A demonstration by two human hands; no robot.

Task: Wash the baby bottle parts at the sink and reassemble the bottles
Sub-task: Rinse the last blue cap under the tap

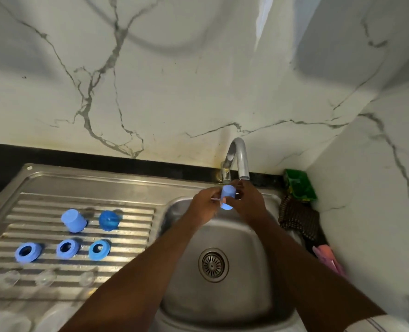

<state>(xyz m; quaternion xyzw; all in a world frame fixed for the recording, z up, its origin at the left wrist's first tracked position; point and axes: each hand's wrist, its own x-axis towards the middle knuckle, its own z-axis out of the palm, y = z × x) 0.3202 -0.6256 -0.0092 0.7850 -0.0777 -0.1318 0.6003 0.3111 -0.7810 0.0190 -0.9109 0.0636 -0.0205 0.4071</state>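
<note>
Bottle cap (227, 197), smooth blue plastic with a tapered shape, is gripped from both sides: left hand (204, 207) pinching it, right hand (249, 202) curled round it, just beneath the spout of the curved steel tap (238, 159). Beyond the hands rises a white marble wall (174, 80), grey-veined. Below them lies the rounded stainless sink (237, 295). Left of the left hand, the ribbed steel drainboard (131, 236) carries a second cap (74, 220), a blue dome (108, 219) and three blue rings (67, 248). Right of the right hand sit a dark cloth (299, 219) and a green packet (299, 185), both hard to make out. Clear teats (45, 276), lower left of the hands, are blurred.
</note>
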